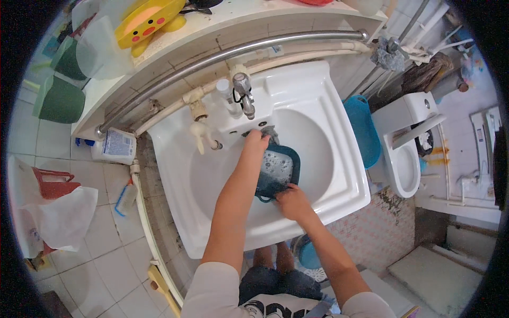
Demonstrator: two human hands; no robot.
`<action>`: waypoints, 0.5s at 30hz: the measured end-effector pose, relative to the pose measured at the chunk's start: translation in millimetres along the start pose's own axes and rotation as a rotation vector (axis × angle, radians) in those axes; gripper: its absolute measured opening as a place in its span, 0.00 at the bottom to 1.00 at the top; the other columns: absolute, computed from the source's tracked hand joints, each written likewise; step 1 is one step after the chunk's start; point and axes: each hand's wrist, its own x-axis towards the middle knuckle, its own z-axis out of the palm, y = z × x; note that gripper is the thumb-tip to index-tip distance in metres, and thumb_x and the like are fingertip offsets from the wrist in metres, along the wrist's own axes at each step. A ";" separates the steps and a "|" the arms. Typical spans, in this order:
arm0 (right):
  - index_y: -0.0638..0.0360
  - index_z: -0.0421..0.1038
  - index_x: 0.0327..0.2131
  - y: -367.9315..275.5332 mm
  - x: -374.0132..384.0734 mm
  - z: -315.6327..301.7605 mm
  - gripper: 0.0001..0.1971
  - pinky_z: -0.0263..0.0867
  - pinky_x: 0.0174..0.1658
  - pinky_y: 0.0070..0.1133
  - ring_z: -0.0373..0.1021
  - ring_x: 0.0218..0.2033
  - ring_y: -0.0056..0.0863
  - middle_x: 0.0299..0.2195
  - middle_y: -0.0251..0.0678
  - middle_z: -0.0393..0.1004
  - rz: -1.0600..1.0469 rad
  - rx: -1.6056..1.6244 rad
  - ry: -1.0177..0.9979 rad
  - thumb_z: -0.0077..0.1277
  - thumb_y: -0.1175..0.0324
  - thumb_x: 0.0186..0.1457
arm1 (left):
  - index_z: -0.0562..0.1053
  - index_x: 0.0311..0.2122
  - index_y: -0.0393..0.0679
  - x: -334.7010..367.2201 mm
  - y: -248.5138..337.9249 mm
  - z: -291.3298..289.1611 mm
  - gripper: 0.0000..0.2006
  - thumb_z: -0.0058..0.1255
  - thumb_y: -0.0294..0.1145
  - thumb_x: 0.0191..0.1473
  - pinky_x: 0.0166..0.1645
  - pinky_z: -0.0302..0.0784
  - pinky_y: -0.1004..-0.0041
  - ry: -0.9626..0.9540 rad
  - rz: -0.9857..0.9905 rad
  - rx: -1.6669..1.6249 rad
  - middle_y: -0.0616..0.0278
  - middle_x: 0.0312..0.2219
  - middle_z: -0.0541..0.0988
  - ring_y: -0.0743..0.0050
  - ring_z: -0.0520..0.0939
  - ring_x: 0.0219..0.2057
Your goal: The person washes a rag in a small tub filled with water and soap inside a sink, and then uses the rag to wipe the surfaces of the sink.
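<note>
A dark teal plastic tub point(296, 164) with rounded corners and a loop handle tilts inside the white sink point(318, 138). Foamy, bubbly water point(277, 165) lies in it. My left hand point(256, 140) is closed at its far left corner, below the faucet. Beside those fingers shows a dark grey patch point(270, 132), perhaps cloth; its kind is unclear. On the near right rim, my right hand point(292, 202) grips the tub with the thumb on top. The fingers beneath are partly hidden.
Above the sink are a metal faucet point(244, 95) and a plastic side tap point(199, 132). A steel rail point(233, 55) runs under a white shelf holding a yellow basin point(148, 24). To the right are a blue tub point(363, 130) and a toilet point(405, 167).
</note>
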 end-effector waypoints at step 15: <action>0.52 0.74 0.22 13.4 -9.1 3.0 0.08 0.57 0.53 0.30 0.72 0.32 0.35 0.21 0.38 0.74 -0.027 0.019 0.056 0.43 0.70 0.41 | 0.75 0.34 0.34 -6.8 15.0 -8.6 0.17 0.54 0.40 0.47 0.40 0.74 0.63 -0.125 0.081 -0.018 0.47 0.30 0.77 0.53 0.78 0.34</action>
